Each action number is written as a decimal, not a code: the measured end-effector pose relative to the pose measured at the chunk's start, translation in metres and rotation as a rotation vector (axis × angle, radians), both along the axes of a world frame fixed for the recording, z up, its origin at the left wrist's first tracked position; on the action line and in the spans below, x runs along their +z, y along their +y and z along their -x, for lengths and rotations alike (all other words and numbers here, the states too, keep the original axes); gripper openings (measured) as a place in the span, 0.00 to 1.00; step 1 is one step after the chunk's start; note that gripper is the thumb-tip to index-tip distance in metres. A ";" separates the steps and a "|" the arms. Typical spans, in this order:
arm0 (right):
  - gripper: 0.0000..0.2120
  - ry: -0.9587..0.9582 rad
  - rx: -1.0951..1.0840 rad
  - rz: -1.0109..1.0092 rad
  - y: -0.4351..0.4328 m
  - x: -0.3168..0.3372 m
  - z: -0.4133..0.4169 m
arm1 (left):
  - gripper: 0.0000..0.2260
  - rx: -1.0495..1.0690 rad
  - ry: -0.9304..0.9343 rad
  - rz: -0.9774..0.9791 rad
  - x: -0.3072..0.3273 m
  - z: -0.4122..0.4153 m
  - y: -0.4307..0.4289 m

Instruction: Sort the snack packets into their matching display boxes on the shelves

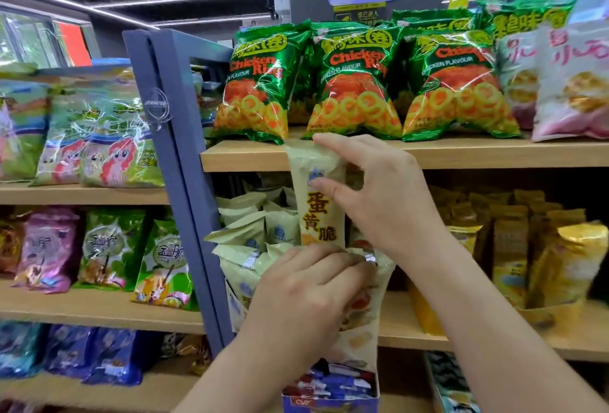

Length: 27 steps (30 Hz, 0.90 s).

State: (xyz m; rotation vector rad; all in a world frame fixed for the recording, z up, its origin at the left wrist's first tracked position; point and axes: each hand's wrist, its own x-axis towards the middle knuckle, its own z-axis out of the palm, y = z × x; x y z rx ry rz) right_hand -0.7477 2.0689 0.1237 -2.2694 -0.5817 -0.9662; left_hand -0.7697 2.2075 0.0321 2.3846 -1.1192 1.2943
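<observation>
A pale yellow snack packet (318, 201) with orange characters stands upright in front of the middle shelf. My right hand (379, 195) pinches its upper part with fingers and thumb. My left hand (306, 294) grips the lower end of the pale packets, where another packet (362, 313) with egg pictures shows under its fingers. Behind them a display box (235, 305) holds several matching pale yellow packets (244, 231).
Green Chicken Ring bags (352, 83) line the top shelf (461, 152), pink-white bags (570, 83) to their right. Gold packets (560, 264) fill a box at right. A blue-grey post (184, 155) divides the shelves. A box of blue packets (333, 386) stands below my hands.
</observation>
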 end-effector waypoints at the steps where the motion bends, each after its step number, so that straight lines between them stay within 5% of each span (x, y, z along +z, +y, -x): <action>1: 0.22 0.029 -0.003 -0.019 -0.002 0.001 -0.001 | 0.08 0.011 -0.005 -0.026 0.002 0.000 0.001; 8: 0.12 0.346 -0.129 0.202 -0.014 -0.007 -0.007 | 0.21 0.136 -0.041 -0.013 0.017 -0.010 0.025; 12: 0.12 0.518 -0.020 0.309 -0.005 0.000 -0.021 | 0.46 0.313 0.224 -0.148 0.036 -0.017 0.032; 15: 0.11 0.571 0.109 0.327 0.002 -0.009 -0.027 | 0.54 0.418 0.424 -0.254 0.050 -0.022 0.029; 22: 0.32 0.531 0.093 0.274 -0.029 -0.019 -0.006 | 0.47 0.422 0.422 -0.335 0.058 -0.027 0.041; 27: 0.18 0.410 -0.071 0.341 -0.024 -0.026 -0.007 | 0.35 0.394 0.473 -0.428 0.063 -0.034 0.034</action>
